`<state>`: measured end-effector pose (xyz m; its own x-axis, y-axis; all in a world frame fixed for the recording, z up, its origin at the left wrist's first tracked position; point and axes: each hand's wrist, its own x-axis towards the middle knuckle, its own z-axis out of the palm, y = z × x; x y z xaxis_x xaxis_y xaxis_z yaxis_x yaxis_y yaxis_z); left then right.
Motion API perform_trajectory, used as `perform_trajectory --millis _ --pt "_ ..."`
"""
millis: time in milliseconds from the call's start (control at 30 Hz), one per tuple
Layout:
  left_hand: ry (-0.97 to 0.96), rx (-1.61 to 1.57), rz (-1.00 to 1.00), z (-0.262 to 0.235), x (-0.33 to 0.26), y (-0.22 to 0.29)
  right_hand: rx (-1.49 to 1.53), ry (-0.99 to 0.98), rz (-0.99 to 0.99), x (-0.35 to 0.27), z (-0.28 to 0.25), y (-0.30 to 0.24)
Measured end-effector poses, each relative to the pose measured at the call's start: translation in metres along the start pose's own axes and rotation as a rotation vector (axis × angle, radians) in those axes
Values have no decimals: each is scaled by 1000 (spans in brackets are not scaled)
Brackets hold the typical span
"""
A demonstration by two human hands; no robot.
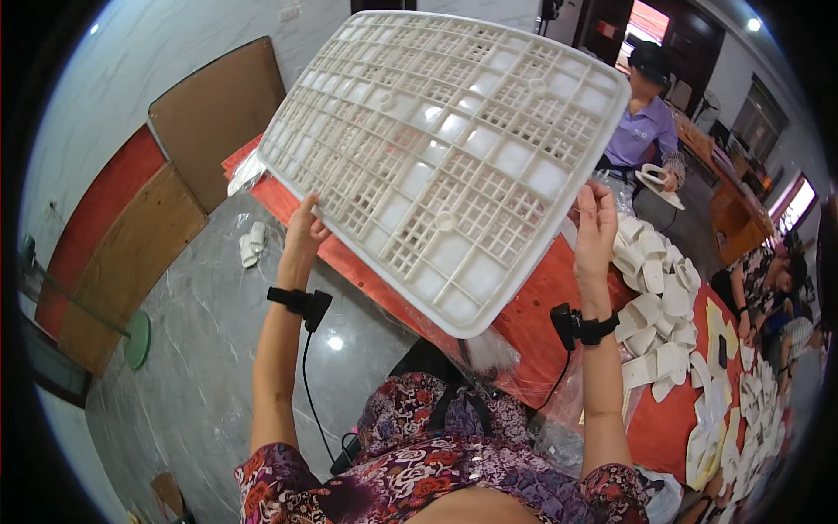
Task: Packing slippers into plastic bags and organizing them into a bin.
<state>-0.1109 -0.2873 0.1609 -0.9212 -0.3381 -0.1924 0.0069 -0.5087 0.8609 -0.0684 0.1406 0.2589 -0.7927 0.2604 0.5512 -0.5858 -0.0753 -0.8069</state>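
Observation:
A large off-white plastic grid panel with rounded corners is raised and tilted in front of me, over the red-covered table. Its ribbed lattice face is toward me. At its lower left edge my left hand is closed on the rim, thumb and fingers pinching it. On the right edge my right hand grips the rim, though the panel partly hides its fingertips. Both wrists carry black strapped devices with cables. Beside my right forearm lies a pile of white slippers.
The red table runs off to the lower right, with more white slippers and a dark phone on it. Clear plastic film hangs at the near edge. Co-workers sit along the far side. Brown boards lean on the left wall.

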Motion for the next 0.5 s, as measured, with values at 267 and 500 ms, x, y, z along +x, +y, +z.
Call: perform_trajectory --millis 267,500 --pt "-330 -360 -238 23 -1 -1 -517 229 266 -29 -119 211" --pt "-346 -310 -159 15 7 -9 305 154 965 -54 -161 313"
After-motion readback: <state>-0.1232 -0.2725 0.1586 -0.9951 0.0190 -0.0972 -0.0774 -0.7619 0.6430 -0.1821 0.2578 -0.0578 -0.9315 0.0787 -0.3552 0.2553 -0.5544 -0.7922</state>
